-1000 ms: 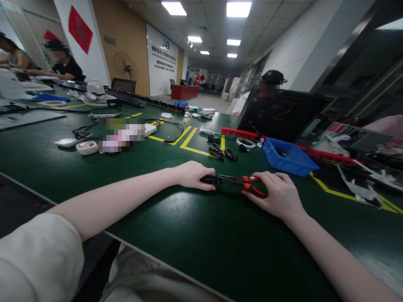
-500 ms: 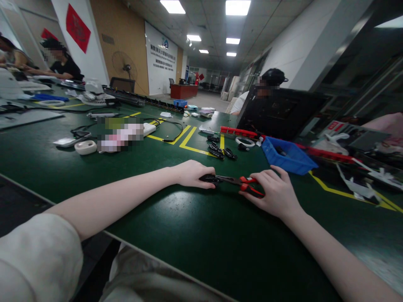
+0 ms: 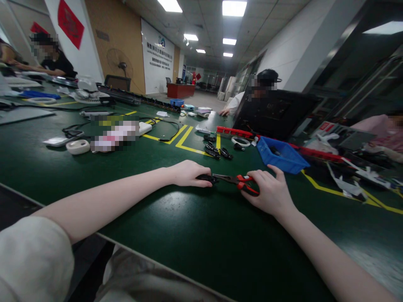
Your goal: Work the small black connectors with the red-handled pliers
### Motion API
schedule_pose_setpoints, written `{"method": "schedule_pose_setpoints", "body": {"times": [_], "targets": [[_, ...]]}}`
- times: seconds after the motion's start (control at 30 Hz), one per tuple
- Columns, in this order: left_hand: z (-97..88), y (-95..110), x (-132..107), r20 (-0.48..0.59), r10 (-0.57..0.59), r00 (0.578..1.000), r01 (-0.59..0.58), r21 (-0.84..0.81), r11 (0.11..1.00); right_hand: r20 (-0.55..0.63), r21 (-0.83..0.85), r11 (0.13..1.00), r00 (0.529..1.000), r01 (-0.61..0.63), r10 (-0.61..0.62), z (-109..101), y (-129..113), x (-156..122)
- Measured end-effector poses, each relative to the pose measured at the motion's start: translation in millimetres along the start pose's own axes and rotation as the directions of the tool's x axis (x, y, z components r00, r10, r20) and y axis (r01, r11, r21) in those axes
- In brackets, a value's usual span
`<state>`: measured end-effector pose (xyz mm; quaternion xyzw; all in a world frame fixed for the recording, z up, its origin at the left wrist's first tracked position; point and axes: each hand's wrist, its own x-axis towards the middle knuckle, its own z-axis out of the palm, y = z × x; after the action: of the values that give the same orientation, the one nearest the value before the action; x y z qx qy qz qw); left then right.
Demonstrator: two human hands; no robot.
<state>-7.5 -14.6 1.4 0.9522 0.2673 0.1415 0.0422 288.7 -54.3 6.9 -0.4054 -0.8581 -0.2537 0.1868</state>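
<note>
On the bench (image 3: 189,235), left hand (image 3: 189,173) pinches a black part (image 3: 206,178); right hand (image 3: 270,193) grips red-handled pliers (image 3: 236,180) (tips at it).

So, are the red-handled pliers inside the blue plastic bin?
No, the right hand holds the red-handled pliers down on the green table.

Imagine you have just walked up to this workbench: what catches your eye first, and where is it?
At mid-table the right hand grips red-handled pliers, whose tips reach a small black part pinned under the left hand. Just beyond, on the dark green table, a cluster of black connectors lies by yellow tape lines, with a blue bin to their right.
</note>
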Motion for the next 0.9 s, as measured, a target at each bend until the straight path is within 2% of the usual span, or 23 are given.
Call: {"method": "schedule_pose_setpoints", "body": {"times": [0.37, 0.9], "targets": [[0.0, 1.2, 0.5, 0.009, 0.024, 1.000, -0.024, 0.011, 1.000, -0.015, 0.015, 1.000, 1.000, 0.013, -0.013, 0.1, -1.3, -0.2], [-0.2, 1.2, -0.1, 0.004, 0.003, 1.000, -0.002, -0.098, 0.995, 0.087, 0.088, 0.995, 0.995, -0.047, 0.040, 4.9, 0.1, -1.2]]}}
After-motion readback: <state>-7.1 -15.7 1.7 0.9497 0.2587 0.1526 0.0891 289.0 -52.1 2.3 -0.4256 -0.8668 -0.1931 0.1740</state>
